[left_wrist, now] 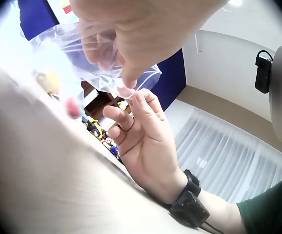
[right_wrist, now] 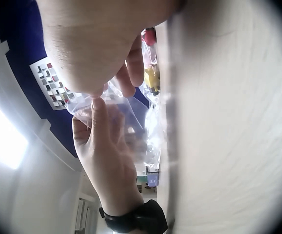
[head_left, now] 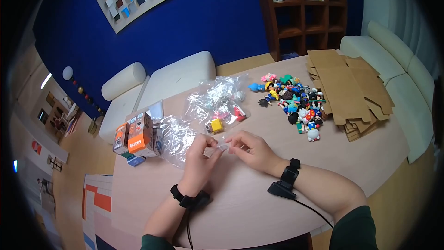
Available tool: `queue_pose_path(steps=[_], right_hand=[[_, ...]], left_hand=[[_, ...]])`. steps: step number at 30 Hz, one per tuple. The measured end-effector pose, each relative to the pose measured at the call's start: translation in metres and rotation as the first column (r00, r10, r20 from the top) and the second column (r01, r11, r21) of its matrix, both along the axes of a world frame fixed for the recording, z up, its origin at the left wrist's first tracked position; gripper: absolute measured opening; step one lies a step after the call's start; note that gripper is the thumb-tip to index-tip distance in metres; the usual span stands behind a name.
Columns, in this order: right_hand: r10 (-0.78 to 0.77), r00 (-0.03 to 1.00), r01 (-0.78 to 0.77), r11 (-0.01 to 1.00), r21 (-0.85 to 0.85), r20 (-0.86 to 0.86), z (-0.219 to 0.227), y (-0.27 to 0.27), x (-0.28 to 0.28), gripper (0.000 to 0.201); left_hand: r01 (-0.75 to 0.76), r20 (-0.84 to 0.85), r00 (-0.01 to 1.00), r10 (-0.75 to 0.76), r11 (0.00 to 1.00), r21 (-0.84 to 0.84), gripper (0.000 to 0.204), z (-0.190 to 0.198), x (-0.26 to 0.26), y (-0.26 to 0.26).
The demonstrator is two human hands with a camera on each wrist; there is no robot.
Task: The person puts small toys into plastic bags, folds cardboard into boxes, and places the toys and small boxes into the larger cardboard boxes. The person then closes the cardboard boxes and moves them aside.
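Above the near part of the table, my left hand [head_left: 198, 159] and right hand [head_left: 253, 152] meet at the edge of a clear plastic bag [left_wrist: 148, 80]. The left thumb and fingers pinch this edge from one side. From the other, the right thumb and index finger pinch it, its other fingers loosely bent. Thin film spreads behind the left fingers in the left wrist view. Just beyond the hands lie a small yellow toy piece [head_left: 216, 125] and a red piece [head_left: 238, 114], next to a large crinkled clear bag [head_left: 203, 99]. More clear film [head_left: 173, 139] lies left of the left hand.
Small boxes, one an orange "BRICKS" box [head_left: 140, 134], stand at the table's left. A pile of colourful toy figures [head_left: 296, 99] lies at the back right. Beside it are stacked flat brown cardboard pieces [head_left: 351, 90]. Cables trail from both wrist cameras.
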State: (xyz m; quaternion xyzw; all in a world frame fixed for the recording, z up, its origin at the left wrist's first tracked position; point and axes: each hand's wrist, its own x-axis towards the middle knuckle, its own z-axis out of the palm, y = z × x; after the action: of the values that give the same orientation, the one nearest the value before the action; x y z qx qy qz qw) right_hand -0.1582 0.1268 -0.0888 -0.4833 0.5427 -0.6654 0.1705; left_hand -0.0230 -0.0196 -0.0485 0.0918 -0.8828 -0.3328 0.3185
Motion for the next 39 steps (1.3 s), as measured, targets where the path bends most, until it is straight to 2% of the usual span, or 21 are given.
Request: queue_pose_path(steps=[4,6,7,10,12,16,19,21,24,25,27,28,31,33,37,39], right_hand=[[-0.008,1.0,0.009,0.998,0.07,-0.018,0.008,0.003,0.003,0.01],[-0.13,0.976,0.14,0.989,0.045,-0.176,0.005,0.002,-0.001,0.011],[-0.129,0.976,0.14,0.989,0.047,-0.176,0.004,0.003,-0.003,0.011],[-0.046,0.981,0.07,0.99,0.119,-0.189,0.002,0.004,-0.006,0.014],[0.008,0.991,0.003,0.997,0.083,-0.135,0.001,0.003,-0.005,0.014],[0.025,1.0,-0.025,1.0,0.014,-0.009,0.008,0.002,0.001,0.016],[0.016,0.998,-0.017,0.999,-0.029,-0.054,-0.003,0.0,-0.003,0.021],[-0.014,0.978,0.019,0.999,0.025,-0.206,-0.006,0.001,-0.008,0.025],[-0.035,0.97,0.036,0.999,0.001,-0.242,-0.005,0.0,-0.008,0.025],[-0.034,0.97,0.036,0.999,0.002,-0.241,-0.001,0.001,-0.006,0.025],[0.047,0.996,-0.044,0.998,0.043,-0.075,0.009,0.004,0.001,0.023],[0.047,0.996,-0.044,0.998,0.044,-0.075,0.004,0.002,0.0,0.023],[0.065,0.983,-0.075,0.996,-0.051,-0.17,-0.005,-0.001,-0.004,0.023],[0.14,0.984,-0.119,0.977,0.178,-0.109,0.002,0.005,-0.006,0.021],[0.155,0.982,-0.139,0.98,0.143,-0.106,-0.003,0.002,-0.009,0.018],[0.145,0.959,-0.12,0.986,0.115,-0.243,-0.003,0.0,-0.011,0.019]], left_hand=[[0.054,-0.017,0.998,-0.055,0.997,-0.051,0.027,0.001,-0.003,0.003],[0.042,-0.045,0.998,-0.042,0.999,0.016,0.028,0.001,-0.004,0.005],[0.042,-0.045,0.998,-0.041,0.999,0.017,0.028,0.002,-0.004,0.006],[-0.009,-0.023,1.0,0.01,0.998,0.057,0.027,0.002,-0.004,0.006],[0.03,0.008,0.999,-0.031,0.998,0.047,0.03,-0.002,-0.002,0.001],[0.049,-0.015,0.999,-0.049,0.999,0.019,0.029,0.002,-0.002,0.001],[0.089,0.01,0.996,-0.088,0.994,-0.067,0.029,0.007,-0.001,0.004],[0.099,0.035,0.995,-0.097,0.992,-0.083,0.027,0.01,-0.002,0.007],[0.12,-0.013,0.992,-0.122,0.984,-0.133,0.025,0.01,-0.005,0.008],[0.119,-0.013,0.992,-0.122,0.984,-0.132,0.025,0.01,-0.005,0.008],[0.11,-0.018,0.993,-0.114,0.983,-0.147,0.025,0.01,-0.004,0.009],[0.11,-0.018,0.993,-0.114,0.983,-0.146,0.025,0.011,-0.004,0.009],[0.192,0.043,0.981,-0.189,0.979,-0.071,0.027,0.015,-0.003,0.007],[0.206,0.042,0.978,-0.202,0.971,-0.121,0.027,0.014,-0.003,0.005],[0.21,0.047,0.978,-0.205,0.969,-0.134,0.027,0.016,-0.003,0.004],[0.244,0.078,0.969,-0.235,0.959,-0.144,0.027,0.014,-0.003,0.001]])
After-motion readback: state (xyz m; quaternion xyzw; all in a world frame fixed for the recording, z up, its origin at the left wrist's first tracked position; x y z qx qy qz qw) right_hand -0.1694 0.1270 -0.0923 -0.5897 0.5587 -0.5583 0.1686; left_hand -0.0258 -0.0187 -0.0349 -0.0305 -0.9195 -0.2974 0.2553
